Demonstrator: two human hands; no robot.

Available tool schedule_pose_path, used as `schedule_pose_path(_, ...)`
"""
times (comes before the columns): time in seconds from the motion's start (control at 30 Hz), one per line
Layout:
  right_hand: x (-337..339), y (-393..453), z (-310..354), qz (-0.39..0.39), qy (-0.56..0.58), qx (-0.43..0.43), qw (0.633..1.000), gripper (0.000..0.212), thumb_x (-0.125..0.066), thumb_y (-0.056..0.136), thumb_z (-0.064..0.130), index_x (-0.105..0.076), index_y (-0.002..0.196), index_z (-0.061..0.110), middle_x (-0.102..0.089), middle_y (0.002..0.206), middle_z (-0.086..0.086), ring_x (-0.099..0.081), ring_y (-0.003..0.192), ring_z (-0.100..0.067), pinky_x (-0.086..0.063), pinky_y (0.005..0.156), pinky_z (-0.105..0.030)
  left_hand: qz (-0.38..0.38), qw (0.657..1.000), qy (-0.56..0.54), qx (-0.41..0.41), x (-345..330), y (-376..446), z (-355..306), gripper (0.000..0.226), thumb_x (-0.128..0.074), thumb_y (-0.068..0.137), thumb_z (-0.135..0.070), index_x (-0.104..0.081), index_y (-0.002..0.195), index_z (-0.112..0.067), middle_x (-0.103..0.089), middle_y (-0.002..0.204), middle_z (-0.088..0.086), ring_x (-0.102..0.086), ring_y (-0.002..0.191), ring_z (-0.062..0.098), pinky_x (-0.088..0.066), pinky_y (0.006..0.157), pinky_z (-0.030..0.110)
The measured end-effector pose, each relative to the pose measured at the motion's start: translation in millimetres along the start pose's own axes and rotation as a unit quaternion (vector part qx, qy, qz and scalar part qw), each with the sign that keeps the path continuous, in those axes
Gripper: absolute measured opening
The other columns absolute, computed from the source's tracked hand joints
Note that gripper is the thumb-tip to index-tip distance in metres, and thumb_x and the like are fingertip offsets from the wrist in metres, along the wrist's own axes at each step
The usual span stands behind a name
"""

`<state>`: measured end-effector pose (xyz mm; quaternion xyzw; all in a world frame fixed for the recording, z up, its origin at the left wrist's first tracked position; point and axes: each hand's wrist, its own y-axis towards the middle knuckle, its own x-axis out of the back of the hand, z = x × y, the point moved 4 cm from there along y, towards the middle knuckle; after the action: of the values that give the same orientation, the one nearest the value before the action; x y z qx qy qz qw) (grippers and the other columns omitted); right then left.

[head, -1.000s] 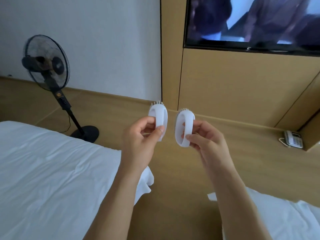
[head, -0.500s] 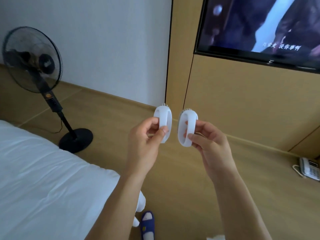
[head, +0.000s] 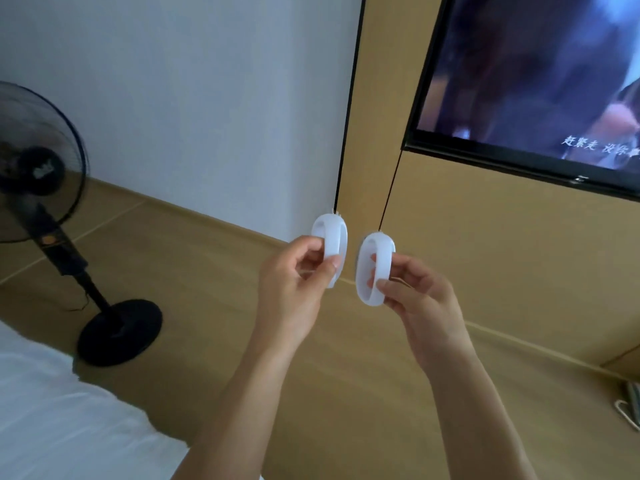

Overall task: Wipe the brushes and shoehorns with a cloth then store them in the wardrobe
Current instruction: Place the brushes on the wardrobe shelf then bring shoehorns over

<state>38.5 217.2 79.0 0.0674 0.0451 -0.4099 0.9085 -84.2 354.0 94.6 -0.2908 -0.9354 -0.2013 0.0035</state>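
Two small white oval brushes with loop handles are held up in front of me, side by side and a little apart. My left hand (head: 294, 289) pinches the left brush (head: 333, 242) by its loop between thumb and fingers. My right hand (head: 419, 299) grips the right brush (head: 374, 268) the same way, with fingers through its loop. Short bristles just show at the top edge of the left brush. No cloth, shoehorn or wardrobe is in view.
A black standing fan (head: 45, 209) stands on the wooden floor at the left. The white bed (head: 62, 420) fills the lower left corner. A wall-mounted TV (head: 533, 84) hangs on wooden panelling at the upper right. A telephone (head: 630, 403) lies at the right edge.
My view has swung rightward and up, so the fan and bed slid left. Both hands kept holding the brushes; the two brushes have drawn slightly further apart.
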Motion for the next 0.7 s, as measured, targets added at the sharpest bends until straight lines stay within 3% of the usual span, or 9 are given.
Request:
schedule_pose_path(0.2, -36.0, 92.4, -28.6, 0.052, 0.011, -0.010, 0.999, 0.033, -0.067, 0.074, 0.012, -0.077, 0.103, 0.025, -0.076, 0.103, -0.005, -0.069, 0.096, -0.021, -0.053, 0.083, -0.036, -0.040, 0.999, 0.016, 0.031, 13.8, 69.7, 45.1, 0.004, -0.071, 0.087, -0.018, -0.070, 0.090, -0.020, -0.071, 0.080, -0.011, -0.065, 0.072, 0.002, -0.044, 0.064, 0.008)
schedule_pose_path(0.37, -68.2, 184.3, -53.6, 0.119, 0.035, -0.012, 0.992, 0.032, -0.069, 0.075, 0.011, -0.076, 0.103, 0.024, -0.075, 0.105, -0.007, -0.069, 0.097, -0.019, -0.052, 0.082, -0.032, -0.097, 0.993, 0.048, 0.041, 24.0, 132.3, 78.1, 0.005, -0.072, 0.087, -0.016, -0.071, 0.092, -0.019, -0.072, 0.081, -0.011, -0.066, 0.073, 0.000, -0.045, 0.063, 0.006)
schedule_pose_path(0.57, -96.0, 307.4, -67.7, 0.204, 0.036, -0.017, 0.978, 0.028, -0.070, 0.086, 0.002, -0.074, 0.109, 0.018, -0.074, 0.100, -0.003, -0.062, 0.073, -0.003, -0.047, 0.059, -0.014, -0.185, 0.974, 0.098, 0.084, 25.1, 226.1, 112.0, 0.015, -0.075, 0.085, -0.019, -0.073, 0.100, -0.020, -0.074, 0.088, -0.009, -0.069, 0.083, 0.008, -0.051, 0.074, 0.019)
schedule_pose_path(0.7, -110.3, 386.0, -65.2, 0.237, 0.041, -0.024, 0.970, 0.026, -0.072, 0.087, 0.009, -0.074, 0.110, 0.021, -0.075, 0.106, -0.003, -0.069, 0.093, -0.015, -0.054, 0.078, -0.026, -0.234, 0.963, 0.109, 0.072, 23.1, 292.1, 120.2, 0.018, -0.075, 0.085, -0.017, -0.073, 0.103, -0.016, -0.074, 0.090, -0.006, -0.069, 0.083, 0.009, -0.049, 0.071, 0.013)
